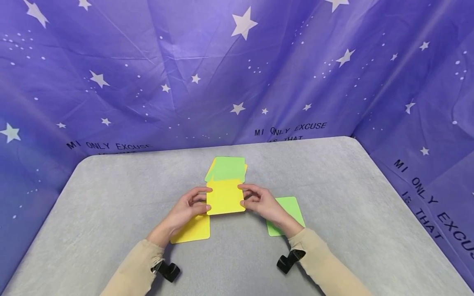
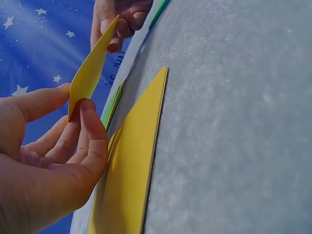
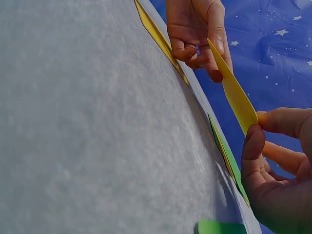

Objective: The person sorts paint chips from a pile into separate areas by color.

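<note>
Both hands hold one yellow square card above the table, each pinching an opposite side edge. My left hand has its thumb and fingertips on the card's left edge. At the right edge, my right hand pinches it in the same way. In the left wrist view the raised yellow card appears nearly edge-on and slightly bowed. Beneath the left hand lies a yellow card pile, partly hidden by it. A green card lies under the right forearm.
Beyond the held card, a loose pile topped by a green card shows yellow corners at its sides. The grey table ends at a purple star-patterned curtain. A black wrist camera sits on each sleeve.
</note>
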Demonstrator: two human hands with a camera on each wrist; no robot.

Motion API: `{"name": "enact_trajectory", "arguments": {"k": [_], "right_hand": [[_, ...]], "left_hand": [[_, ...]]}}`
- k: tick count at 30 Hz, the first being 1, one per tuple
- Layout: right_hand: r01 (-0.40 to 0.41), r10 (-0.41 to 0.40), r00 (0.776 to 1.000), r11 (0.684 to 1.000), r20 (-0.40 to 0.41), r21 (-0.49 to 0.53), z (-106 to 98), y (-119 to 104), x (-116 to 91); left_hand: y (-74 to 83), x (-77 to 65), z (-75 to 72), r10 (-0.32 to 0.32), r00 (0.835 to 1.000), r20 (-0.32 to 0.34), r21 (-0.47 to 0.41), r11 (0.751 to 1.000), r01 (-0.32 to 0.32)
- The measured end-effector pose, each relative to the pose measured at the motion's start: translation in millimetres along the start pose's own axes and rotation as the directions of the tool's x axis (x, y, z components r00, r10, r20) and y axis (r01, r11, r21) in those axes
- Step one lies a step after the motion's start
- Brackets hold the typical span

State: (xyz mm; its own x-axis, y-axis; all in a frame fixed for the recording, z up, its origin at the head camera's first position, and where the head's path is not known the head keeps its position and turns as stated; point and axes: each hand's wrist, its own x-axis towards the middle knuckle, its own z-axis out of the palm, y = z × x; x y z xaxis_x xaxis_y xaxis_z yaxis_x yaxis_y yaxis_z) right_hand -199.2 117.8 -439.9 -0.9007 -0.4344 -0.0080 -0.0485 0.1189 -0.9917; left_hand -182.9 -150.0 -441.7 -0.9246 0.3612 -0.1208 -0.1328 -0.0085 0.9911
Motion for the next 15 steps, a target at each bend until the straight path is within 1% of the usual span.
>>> {"name": "enact_trajectory", "arguments": {"k": [4, 7, 11, 15], "right_hand": [[-0.013, 0.013, 1.0, 1.0, 0.007, -0.005, 3, -2, 0], [-0.012, 0.012, 1.0, 1.0, 0.012, -0.02, 7, -2, 1], [0.007, -0.006, 1.0, 0.999, 0.03, -0.04, 11, -4, 1], [0.017, -0.016, 0.998, 0.999, 0.055, -0.028, 14, -4, 2]], "left_hand": [[-0.6, -4.5, -3.6, 0.012, 1.0, 0.006, 0.008, 1.0, -0.012], [-1.2, -8.1, -6.6, 0.01, 1.0, -0.004, 0.023, 1.0, -0.01], [-2.0, -13.4, -10.4, 0.002, 1.0, -0.014, 0.038, 0.999, -0.002], [-2.1, -18.5, -13.6, 0.006, 1.0, -0.01, 0.053, 0.999, -0.006]]}}
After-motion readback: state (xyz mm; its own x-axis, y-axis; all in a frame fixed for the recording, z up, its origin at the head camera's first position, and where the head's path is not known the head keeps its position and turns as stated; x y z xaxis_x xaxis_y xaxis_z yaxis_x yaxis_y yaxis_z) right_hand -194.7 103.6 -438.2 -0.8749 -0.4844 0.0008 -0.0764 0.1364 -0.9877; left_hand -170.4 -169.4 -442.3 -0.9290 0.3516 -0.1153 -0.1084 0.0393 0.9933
